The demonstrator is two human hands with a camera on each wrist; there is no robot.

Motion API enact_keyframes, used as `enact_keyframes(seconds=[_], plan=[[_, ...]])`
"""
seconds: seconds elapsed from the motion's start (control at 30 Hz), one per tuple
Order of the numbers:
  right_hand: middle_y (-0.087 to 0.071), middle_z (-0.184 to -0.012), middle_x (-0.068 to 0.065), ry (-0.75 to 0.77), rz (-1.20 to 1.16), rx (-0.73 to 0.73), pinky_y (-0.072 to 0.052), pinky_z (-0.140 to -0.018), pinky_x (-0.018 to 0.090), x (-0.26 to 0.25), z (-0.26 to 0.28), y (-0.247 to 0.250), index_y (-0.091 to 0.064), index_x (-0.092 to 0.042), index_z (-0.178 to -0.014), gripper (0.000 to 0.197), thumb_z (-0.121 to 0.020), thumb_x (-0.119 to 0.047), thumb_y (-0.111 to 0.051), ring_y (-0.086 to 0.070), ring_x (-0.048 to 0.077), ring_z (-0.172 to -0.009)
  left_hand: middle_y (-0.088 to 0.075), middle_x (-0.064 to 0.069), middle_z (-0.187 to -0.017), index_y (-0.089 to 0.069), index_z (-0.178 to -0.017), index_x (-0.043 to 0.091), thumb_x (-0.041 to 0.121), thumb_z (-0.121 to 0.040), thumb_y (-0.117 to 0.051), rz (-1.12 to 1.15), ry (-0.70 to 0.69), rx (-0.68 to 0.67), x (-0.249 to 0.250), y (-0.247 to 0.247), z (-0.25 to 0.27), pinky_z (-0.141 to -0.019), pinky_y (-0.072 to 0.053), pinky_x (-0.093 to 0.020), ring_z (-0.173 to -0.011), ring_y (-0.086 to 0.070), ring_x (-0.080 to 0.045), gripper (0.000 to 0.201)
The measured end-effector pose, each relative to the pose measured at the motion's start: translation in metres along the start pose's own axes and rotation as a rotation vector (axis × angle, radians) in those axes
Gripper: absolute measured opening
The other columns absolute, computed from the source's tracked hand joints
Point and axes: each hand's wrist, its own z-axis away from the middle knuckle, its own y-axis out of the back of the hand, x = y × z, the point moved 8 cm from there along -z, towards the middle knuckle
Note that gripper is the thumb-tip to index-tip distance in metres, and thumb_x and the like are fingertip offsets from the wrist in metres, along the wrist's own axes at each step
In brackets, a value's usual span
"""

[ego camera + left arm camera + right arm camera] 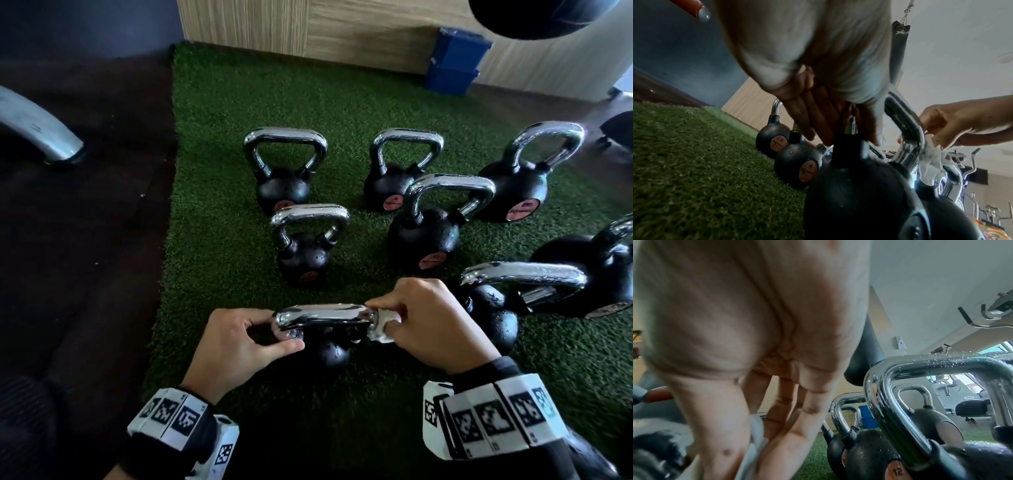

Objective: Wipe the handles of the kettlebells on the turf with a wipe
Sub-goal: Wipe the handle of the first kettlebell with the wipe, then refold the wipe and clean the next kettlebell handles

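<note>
Several black kettlebells with chrome handles stand on the green turf (219, 192). The nearest kettlebell (329, 353) has its handle (325, 313) between my two hands. My left hand (239, 339) grips the handle's left corner with thumb and fingers. My right hand (428, 325) pinches a white wipe (383, 325) round the handle's right corner. From the left wrist, the wipe (931, 164) shows crumpled against the chrome bar (904, 116). From the right wrist, the wipe (754, 447) runs between thumb and fingers. Water drops cover the neighbouring handle (941, 363).
Dark rubber floor (85, 274) borders the turf on the left, with a grey machine foot (37, 130) on it. A blue box (455, 61) stands against the wooden wall at the back. A hanging dark bag (534, 13) is at the top right.
</note>
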Motion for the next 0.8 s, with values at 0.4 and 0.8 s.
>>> enact_keyframes(seconds=[0.4, 0.8], plan=[[-0.070, -0.085, -0.020, -0.055, 0.055, -0.012, -0.040, -0.064, -0.002, 0.013, -0.023, 0.022, -0.081, -0.034, -0.094, 0.033, -0.073, -0.010, -0.072, -0.062, -0.007, -0.078, -0.072, 0.026, -0.118, -0.069, -0.123, 0.048, 0.054, -0.066, -0.092, 0.070, 0.116, -0.537, -0.013, -0.002, -0.009, -0.094, -0.049, -0.012, -0.110, -0.067, 0.005, 0.062], [-0.058, -0.086, -0.011, 0.170, 0.024, 0.267, -0.034, -0.067, -0.002, -0.052, -0.139, 0.050, -0.082, -0.019, -0.095, 0.023, -0.079, -0.009, -0.069, -0.055, 0.004, -0.080, -0.066, 0.025, -0.127, -0.060, -0.132, 0.039, 0.071, -0.046, -0.088, 0.100, 0.391, -0.161, -0.087, -0.013, -0.136, -0.112, -0.043, -0.031, -0.116, -0.058, 0.012, 0.097]])
